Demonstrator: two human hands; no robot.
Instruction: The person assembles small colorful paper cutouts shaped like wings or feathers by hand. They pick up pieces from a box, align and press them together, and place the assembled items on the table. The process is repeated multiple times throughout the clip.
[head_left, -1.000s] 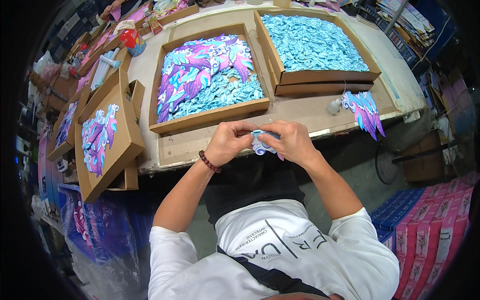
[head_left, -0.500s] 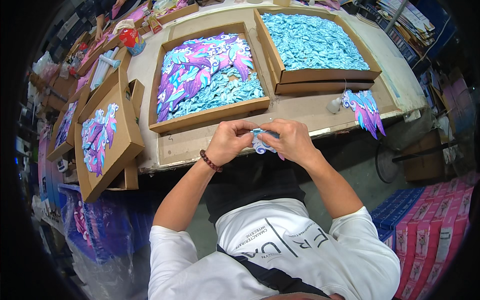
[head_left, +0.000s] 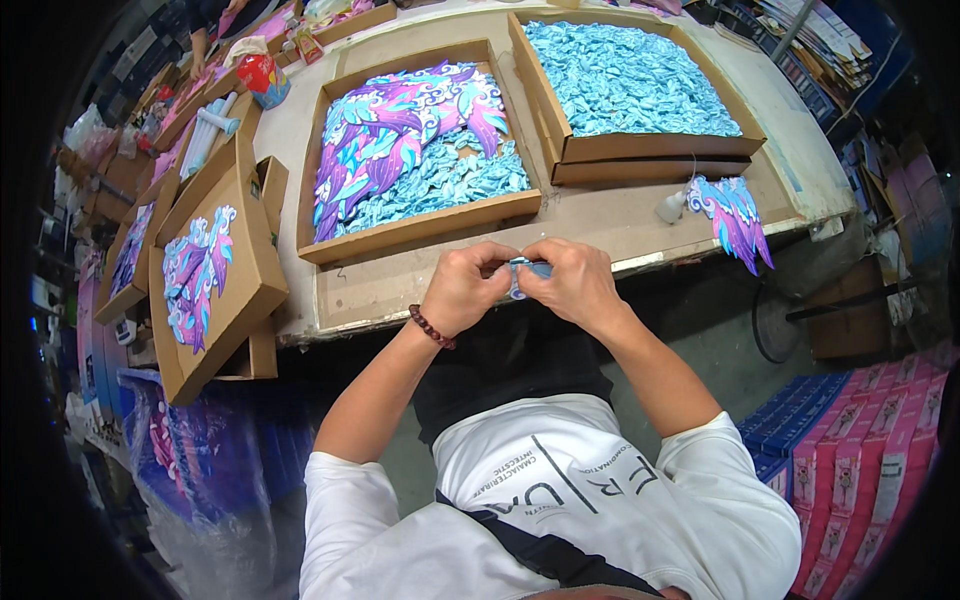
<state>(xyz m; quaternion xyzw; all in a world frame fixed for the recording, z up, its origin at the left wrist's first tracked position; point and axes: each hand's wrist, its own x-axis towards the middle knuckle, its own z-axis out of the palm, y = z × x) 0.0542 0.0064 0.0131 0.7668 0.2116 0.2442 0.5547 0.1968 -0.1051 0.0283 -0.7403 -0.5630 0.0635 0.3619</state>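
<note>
Evidently mid-run, both hands, left hand (head_left: 468,290) and right hand (head_left: 572,283), pinch a small blue packet (head_left: 522,272) between closed fingers, while full cardboard trays (head_left: 415,230) of packets wait on the desk (head_left: 620,215).

Pink and blue boxes (head_left: 860,440) stacked at lower right.

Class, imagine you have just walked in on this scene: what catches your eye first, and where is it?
First, the two hands meeting at the table's near edge, left hand and right hand together pinching a small blue piece. Behind them lie two shallow cardboard trays: the middle tray holds purple-and-blue wing-shaped cutouts over light blue pieces, and the right tray is full of light blue pieces.
</note>
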